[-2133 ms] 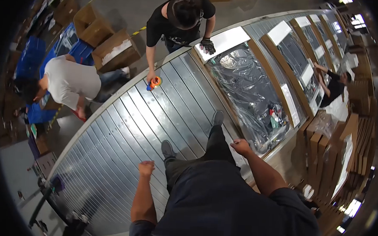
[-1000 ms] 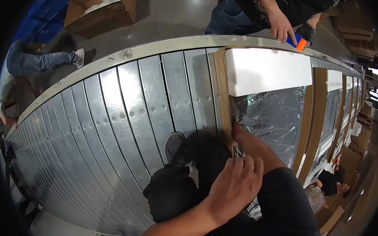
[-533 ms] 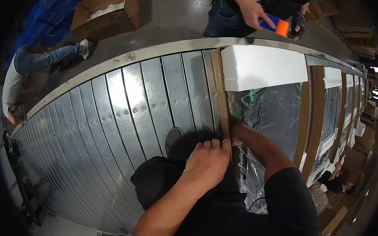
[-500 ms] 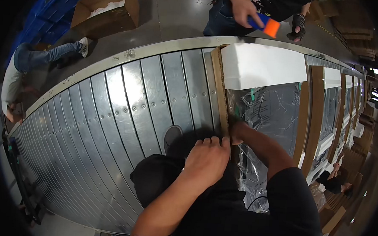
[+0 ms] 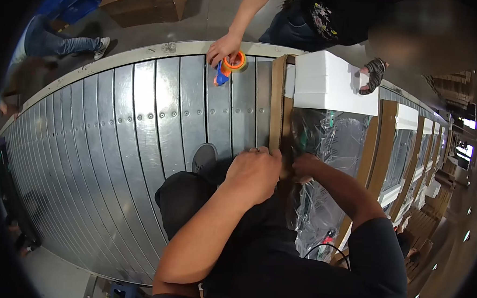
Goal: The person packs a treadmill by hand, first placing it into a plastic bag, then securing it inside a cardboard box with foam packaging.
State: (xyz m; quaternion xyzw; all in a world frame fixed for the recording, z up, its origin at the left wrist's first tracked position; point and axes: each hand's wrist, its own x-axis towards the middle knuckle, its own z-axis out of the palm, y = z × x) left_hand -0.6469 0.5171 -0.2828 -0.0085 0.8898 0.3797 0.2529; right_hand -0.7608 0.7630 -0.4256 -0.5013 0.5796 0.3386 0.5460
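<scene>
Head-camera view, read from left to right. At the far left I see blue crates (image 5: 68, 0), a person's leg in jeans (image 5: 71, 46) and, just right of them, a cardboard box (image 5: 148, 12) with white material in it. Nearer, the metal slat conveyor (image 5: 103, 158) spreads across the left half. On its far side a co-worker's bare hand (image 5: 223, 50) touches a blue-and-orange tape dispenser (image 5: 221, 77). A grey shoe (image 5: 204, 157) stands in the middle. To its right, the wearer's left hand (image 5: 253, 174) meets the near part of the cardboard wall (image 5: 277, 105) of a carton lying on the conveyor, right of centre; its grip is narrow, but whether it pinches I cannot tell. The right hand (image 5: 305, 167) reaches inside that wall, over clear plastic film (image 5: 343, 149); its fingertips are shadowed, so I cannot tell its grip. A white foam block (image 5: 328, 83) fills the carton's far end, a co-worker's gloved hand (image 5: 373, 78) upon it. Farther right stands another carton (image 5: 387, 135).
</scene>
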